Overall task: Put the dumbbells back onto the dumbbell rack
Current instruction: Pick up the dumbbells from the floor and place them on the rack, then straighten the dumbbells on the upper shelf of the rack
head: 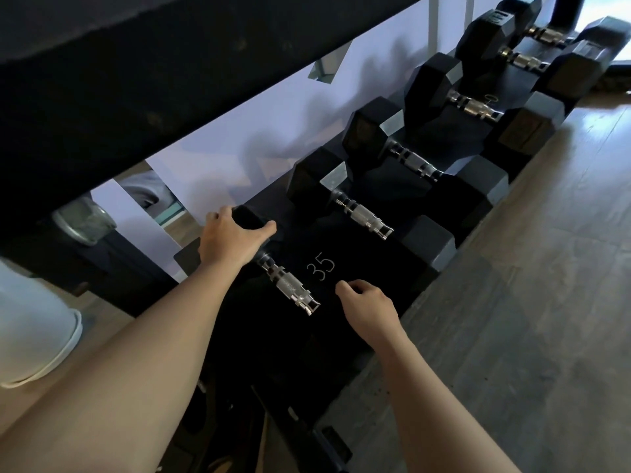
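Your left hand [229, 238] lies over the far head of the nearest dumbbell [293, 290], fingers curled round its top edge and thumb spread toward the handle. That dumbbell rests on the lower shelf of the dumbbell rack [345, 233], at its left end beside the "35" marking [320, 266]. Your right hand [367, 303] hovers at its near end, fingers loosely curled; I cannot tell whether they touch the near head, which is lost in shadow. Judged from position, this dumbbell is seated or nearly so, pending release. To the right, a second dumbbell [363, 215], a third [415, 163], a fourth [473, 107] and two more at the far end sit in line on the shelf. No dumbbell shows on the floor [529, 268]. The upper shelf [136, 80] blocks the view above, so remaining work cannot be confirmed.
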### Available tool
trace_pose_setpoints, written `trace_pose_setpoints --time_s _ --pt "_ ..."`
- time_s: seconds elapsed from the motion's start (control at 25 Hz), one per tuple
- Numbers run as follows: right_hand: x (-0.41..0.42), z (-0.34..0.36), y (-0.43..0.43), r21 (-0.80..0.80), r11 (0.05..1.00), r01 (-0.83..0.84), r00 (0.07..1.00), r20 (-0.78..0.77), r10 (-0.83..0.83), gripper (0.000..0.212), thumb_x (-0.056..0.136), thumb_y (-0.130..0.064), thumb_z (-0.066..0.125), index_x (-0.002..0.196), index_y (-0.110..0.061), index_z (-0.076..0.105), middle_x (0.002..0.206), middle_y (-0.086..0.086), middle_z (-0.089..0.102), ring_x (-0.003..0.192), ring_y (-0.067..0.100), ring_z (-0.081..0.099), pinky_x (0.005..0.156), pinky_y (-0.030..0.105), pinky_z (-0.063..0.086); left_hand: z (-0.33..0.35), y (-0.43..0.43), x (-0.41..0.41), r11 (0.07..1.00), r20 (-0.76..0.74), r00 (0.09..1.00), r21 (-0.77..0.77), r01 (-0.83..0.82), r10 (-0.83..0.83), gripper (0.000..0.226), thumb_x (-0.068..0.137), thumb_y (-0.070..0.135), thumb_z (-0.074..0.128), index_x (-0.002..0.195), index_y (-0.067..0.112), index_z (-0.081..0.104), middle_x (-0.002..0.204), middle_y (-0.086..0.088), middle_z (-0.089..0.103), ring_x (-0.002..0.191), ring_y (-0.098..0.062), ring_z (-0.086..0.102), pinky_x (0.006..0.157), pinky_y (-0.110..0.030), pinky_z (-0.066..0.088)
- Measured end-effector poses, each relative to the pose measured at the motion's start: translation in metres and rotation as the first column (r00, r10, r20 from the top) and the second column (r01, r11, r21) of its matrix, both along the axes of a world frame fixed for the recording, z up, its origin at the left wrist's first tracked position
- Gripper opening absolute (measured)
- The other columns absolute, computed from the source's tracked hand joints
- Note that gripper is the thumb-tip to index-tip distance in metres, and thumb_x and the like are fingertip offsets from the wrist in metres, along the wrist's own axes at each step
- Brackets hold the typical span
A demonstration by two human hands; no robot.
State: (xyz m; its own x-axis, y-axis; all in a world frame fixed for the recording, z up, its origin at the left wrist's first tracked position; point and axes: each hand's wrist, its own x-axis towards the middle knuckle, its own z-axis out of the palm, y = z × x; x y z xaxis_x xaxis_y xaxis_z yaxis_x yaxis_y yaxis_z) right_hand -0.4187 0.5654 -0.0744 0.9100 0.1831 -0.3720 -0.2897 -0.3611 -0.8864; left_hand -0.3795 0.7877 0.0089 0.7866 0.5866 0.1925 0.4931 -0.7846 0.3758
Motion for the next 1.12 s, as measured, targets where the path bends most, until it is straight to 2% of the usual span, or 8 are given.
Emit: trace_pose_setpoints --time_s 0.16,0.28,0.44,0.56,0.68,0.76,0.92,1.12 --pt "0.002 0.002 -0.002 0.027 1.0 0.002 0.999 -0.039 -0.001 0.031 0.089 -0.046 0.05 0.107 -0.027 0.066 0.083 -0.004 0.069 0.086 0.017 0.066 0.074 0.031 0.052 -0.004 -0.009 -0.004 0.998 0.029 0.998 0.033 -0.048 0.047 0.08 0.074 0.066 0.066 0.131 0.013 0.044 0.131 -0.011 0.045 0.12 -0.034 0.044 0.088 -0.048 0.047" --pt "0.005 0.008 -0.007 0.042 0.999 -0.005 0.998 -0.061 0.008 0.031 0.091 -0.043 0.054 0.111 -0.025 0.068 0.08 -0.007 0.066 0.074 0.008 0.061 0.058 0.023 0.043 -0.006 -0.023 -0.006 0.995 0.046 0.994 -0.021 -0.095 0.096 0.077 0.077 0.062 0.066 0.133 0.015 0.041 0.14 -0.012 0.04 0.126 -0.041 0.037 0.098 -0.058 0.042" --pt "0.006 0.018 -0.026 0.044 0.998 0.05 0.999 -0.004 -0.05 0.033 0.091 -0.042 0.057 0.114 -0.022 0.069 0.082 -0.006 0.067 0.071 0.007 0.059 0.053 0.022 0.04 -0.014 -0.062 -0.017 0.994 0.155 0.982 0.015 -0.11 0.106 0.075 0.079 0.059 0.061 0.138 0.017 0.041 0.151 -0.014 0.031 0.138 -0.043 0.025 0.108 -0.061 0.029" --pt "0.01 0.035 -0.064 0.008 0.989 0.147 0.979 0.139 -0.147 0.035 0.09 -0.041 0.058 0.117 -0.021 0.069 0.092 -0.005 0.07 0.076 0.007 0.06 0.059 0.022 0.041 -0.02 -0.122 -0.024 0.995 0.304 0.948 -0.001 0.101 -0.096 0.064 0.085 0.052 0.06 0.135 0.013 0.049 0.147 -0.013 0.04 0.136 -0.035 0.036 0.109 -0.054 0.032" --pt "0.013 0.048 -0.138 -0.089 0.94 0.33 0.885 0.374 -0.276 0.039 0.089 -0.039 0.06 0.122 -0.02 0.066 0.115 0.002 0.07 0.107 0.02 0.063 0.081 0.026 0.045 -0.026 -0.201 -0.021 0.915 0.37 0.854 -0.023 0.402 -0.366 0.055 0.088 0.044 0.063 0.131 0.01 0.055 0.137 -0.01 0.051 0.125 -0.028 0.049 0.098 -0.034 0.042" --pt "0.005 0.05 -0.203 -0.169 0.863 0.476 0.793 0.505 -0.339 0.04 0.089 -0.036 0.061 0.126 -0.019 0.063 0.124 0.007 0.066 0.119 0.025 0.057 0.094 0.032 0.043 -0.028 -0.259 -0.017 0.819 0.366 0.767 -0.021 0.573 -0.527 0.054 0.088 0.043 0.064 0.13 0.009 0.057 0.133 -0.008 0.054 0.122 -0.025 0.051 0.093 -0.029 0.04" --pt "-0.051 0.063 -0.349 -0.306 0.613 0.728 0.622 0.671 -0.404 0.048 0.087 -0.03 0.064 0.132 -0.013 0.059 0.132 0.013 0.06 0.124 0.033 0.05 0.103 0.039 0.039 -0.018 -0.401 -0.022 0.57 0.323 0.545 -0.021 0.821 -0.773 0.066 0.079 0.053 0.058 0.13 0.011 0.058 0.133 -0.009 0.055 0.12 -0.031 0.052 0.098 -0.039 0.044" --pt "-0.139 0.164 -0.467 -0.489 0.29 0.822 0.567 0.742 -0.356 0.062 0.079 -0.041 0.059 0.134 -0.014 0.058 0.14 0.018 0.052 0.13 0.037 0.045 0.107 0.048 0.037 0.076 -0.526 -0.061 0.354 0.323 0.315 0.069 0.933 -0.892 0.076 0.076 0.065 0.049 0.134 0.016 0.055 0.139 -0.01 0.055 0.126 -0.032 0.049 0.099 -0.044 0.043"
